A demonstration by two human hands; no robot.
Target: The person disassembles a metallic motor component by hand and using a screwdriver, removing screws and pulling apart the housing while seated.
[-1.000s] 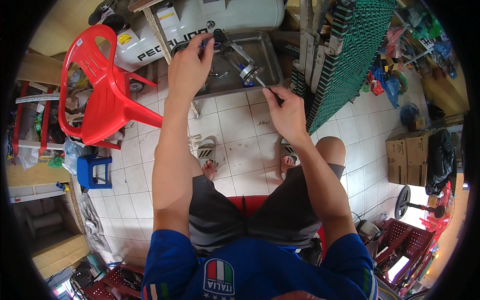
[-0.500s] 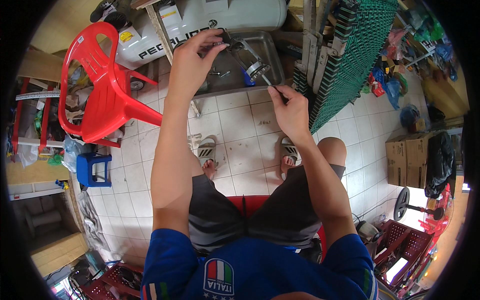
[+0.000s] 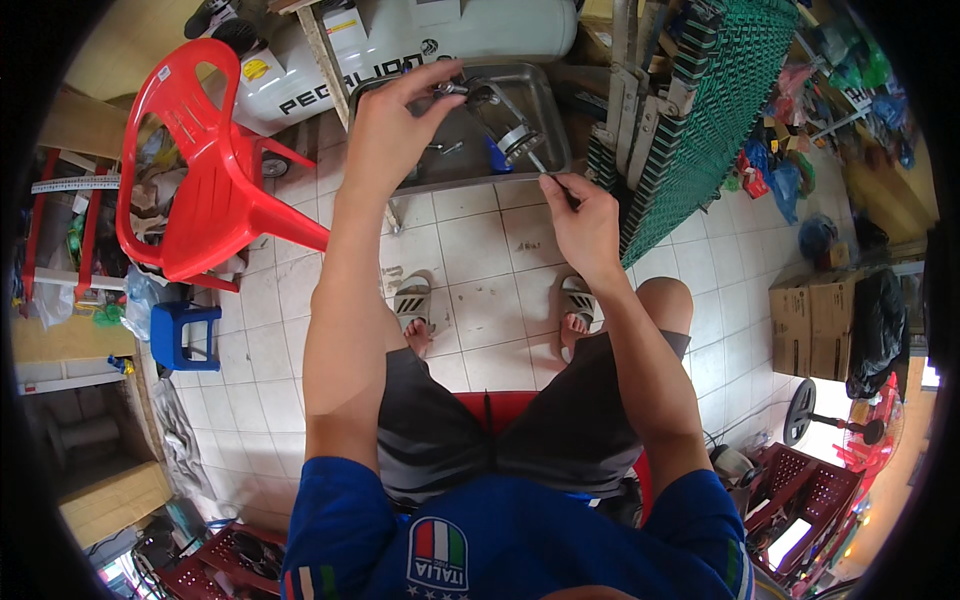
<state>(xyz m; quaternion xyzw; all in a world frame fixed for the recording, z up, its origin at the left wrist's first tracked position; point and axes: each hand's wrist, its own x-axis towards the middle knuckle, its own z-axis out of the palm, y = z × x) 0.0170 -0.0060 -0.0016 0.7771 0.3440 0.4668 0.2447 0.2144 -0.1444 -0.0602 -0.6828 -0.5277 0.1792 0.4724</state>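
My left hand (image 3: 405, 115) is closed on a small dark metal piece (image 3: 450, 88) at the upper end of a silver mechanical assembly (image 3: 517, 140) with an arm and a round geared end. My right hand (image 3: 585, 220) grips a thin rod (image 3: 535, 162) that runs into the round end of that assembly. The assembly is over a grey metal tray (image 3: 546, 100). In the tray lie a blue object (image 3: 496, 156) and a few small metal pieces (image 3: 450, 147), partly behind my left hand.
A white tank (image 3: 510, 30) lies behind the tray. A red chair (image 3: 200, 220) and a blue stool (image 3: 185, 338) stand left. A green woven folded frame (image 3: 700, 130) stands right of the tray, with cardboard boxes (image 3: 815, 320) and bagged items (image 3: 785, 180) further right. My sandalled feet (image 3: 415, 305) are below.
My left hand has moved right and turned, its fingers now over the upper end of the assembly. My right hand and the assembly's round end have shifted slightly right.
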